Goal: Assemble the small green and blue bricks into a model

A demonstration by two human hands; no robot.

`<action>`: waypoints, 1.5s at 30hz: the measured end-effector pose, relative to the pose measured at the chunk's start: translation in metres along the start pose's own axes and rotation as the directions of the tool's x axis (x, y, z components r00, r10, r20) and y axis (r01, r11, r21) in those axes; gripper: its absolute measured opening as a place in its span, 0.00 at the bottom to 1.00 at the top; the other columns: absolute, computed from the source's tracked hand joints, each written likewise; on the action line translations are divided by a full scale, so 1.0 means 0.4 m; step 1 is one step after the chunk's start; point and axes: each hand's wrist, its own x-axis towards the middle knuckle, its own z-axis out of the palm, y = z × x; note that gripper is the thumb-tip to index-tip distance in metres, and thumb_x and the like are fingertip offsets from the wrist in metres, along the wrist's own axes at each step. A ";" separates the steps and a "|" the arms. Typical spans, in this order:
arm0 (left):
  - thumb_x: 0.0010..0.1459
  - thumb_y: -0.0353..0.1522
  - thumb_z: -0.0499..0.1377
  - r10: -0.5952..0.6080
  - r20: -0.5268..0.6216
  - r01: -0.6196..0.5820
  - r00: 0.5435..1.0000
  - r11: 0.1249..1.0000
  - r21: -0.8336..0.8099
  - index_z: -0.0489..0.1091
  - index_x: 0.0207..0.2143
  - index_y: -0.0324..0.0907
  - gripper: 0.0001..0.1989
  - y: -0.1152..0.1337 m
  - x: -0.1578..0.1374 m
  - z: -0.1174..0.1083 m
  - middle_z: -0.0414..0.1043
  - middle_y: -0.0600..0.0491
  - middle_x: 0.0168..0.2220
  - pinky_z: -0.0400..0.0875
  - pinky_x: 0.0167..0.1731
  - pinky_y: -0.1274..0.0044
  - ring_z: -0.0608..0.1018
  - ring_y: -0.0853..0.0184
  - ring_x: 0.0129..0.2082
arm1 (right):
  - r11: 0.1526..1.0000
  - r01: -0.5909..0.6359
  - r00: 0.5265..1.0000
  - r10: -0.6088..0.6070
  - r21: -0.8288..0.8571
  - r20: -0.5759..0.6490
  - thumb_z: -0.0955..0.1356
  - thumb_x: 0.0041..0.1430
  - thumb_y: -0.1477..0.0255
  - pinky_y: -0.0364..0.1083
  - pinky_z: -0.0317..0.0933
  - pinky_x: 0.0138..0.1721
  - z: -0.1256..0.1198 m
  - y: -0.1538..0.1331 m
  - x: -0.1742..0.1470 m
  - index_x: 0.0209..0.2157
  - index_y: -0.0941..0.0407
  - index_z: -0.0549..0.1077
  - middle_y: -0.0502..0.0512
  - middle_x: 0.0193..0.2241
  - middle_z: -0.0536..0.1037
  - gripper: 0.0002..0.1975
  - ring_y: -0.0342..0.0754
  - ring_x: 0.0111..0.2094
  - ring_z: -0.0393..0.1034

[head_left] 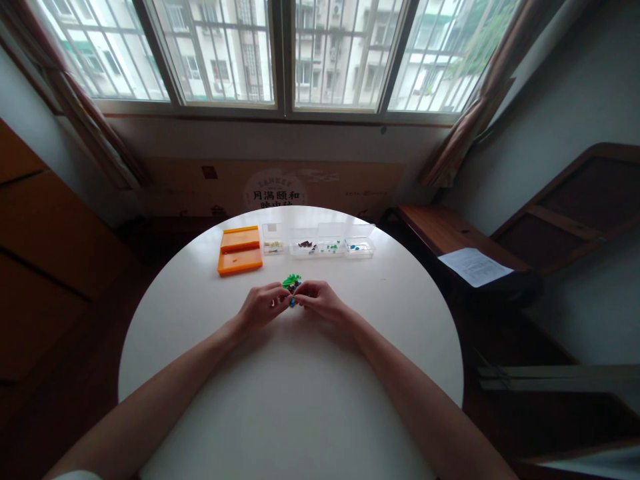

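Both of my hands meet over the middle of the white round table. Between their fingertips is a small brick model with bright green parts on top and brown and blue parts below. My left hand grips it from the left, fingers curled. From the other side my right hand pinches at its lower part with thumb and forefinger. Fingertips cover part of the model, and its finer pieces are too small to make out.
Beyond my hands lies an orange tray. Right of it stand clear plastic boxes with open lids, holding pale pieces, dark brown pieces, green pieces and blue pieces. A paper sheet lies on a wooden bench at right.
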 end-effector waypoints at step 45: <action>0.59 0.32 0.53 0.020 0.022 -0.019 1.000 0.999 -0.038 0.72 0.28 0.38 0.11 0.012 0.003 0.000 0.70 0.54 0.25 0.63 0.24 0.85 0.69 0.77 0.20 | 0.954 0.005 0.458 0.264 0.300 -0.849 0.72 0.44 0.76 0.35 0.62 0.13 -0.271 0.047 0.170 0.21 0.60 0.69 0.50 0.14 0.75 0.07 0.38 0.13 0.66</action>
